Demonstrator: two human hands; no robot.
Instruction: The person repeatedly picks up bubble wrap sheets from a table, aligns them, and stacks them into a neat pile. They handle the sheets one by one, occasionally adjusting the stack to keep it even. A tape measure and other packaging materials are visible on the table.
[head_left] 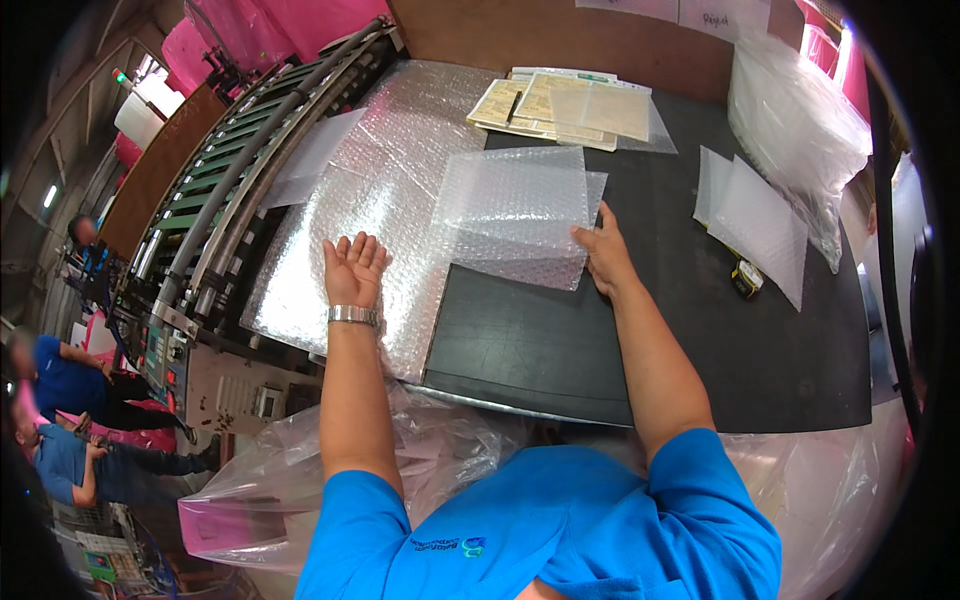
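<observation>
Over the table's middle, a few overlapping clear bubble-wrap pouches (515,205) lie partly on a shiny bubble-wrap sheet and partly on the black table top (530,340). My right hand (608,255) pinches their right edge, thumb on top and the other fingers partly hidden behind. To the left, my left hand (355,268) is held palm up with fingers apart and nothing in it, above the shiny bubble-wrap sheet (385,150). A metal watch band (352,315) circles that wrist.
A roller conveyor (250,150) runs along the table's left side. Papers with a pen (555,105) lie at the back. More bubble-wrap pouches (755,220), a yellow-black tape measure (745,278) and a large plastic bag (795,120) are at right. Two people (75,375) stand far left.
</observation>
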